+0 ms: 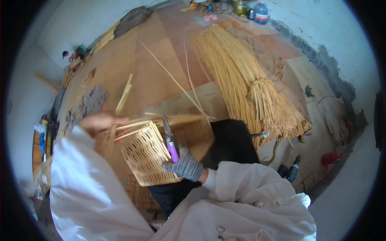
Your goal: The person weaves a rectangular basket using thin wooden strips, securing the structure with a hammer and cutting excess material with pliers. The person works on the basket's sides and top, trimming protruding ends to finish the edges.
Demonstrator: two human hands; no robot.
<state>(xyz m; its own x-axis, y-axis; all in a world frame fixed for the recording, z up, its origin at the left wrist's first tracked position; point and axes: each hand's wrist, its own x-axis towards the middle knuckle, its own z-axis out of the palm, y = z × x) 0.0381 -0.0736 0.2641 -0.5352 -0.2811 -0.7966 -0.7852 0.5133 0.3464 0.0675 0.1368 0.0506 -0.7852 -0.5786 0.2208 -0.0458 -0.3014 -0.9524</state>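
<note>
A rectangular woven wicker basket (146,154) lies tilted across my lap, its pale slatted side facing up. My left hand (100,121), bare and a little blurred, is closed around loose willow strands (124,94) at the basket's left edge. A grey knitted glove covers my right hand (186,165), which rests on the basket's right side. In it is a purple-handled cutting tool (172,150) with a dark pointed blade aimed away from me; its exact kind is unclear. Long strands (173,72) stretch from the work over the floor ahead.
A large tied bundle of willow rods (249,84) lies on cloth at the right. Near the right wall are a cordless drill (294,168) and a red bottle (331,158). Grey cloth (88,102) lies at the left. A water jug (261,14) stands at the far wall.
</note>
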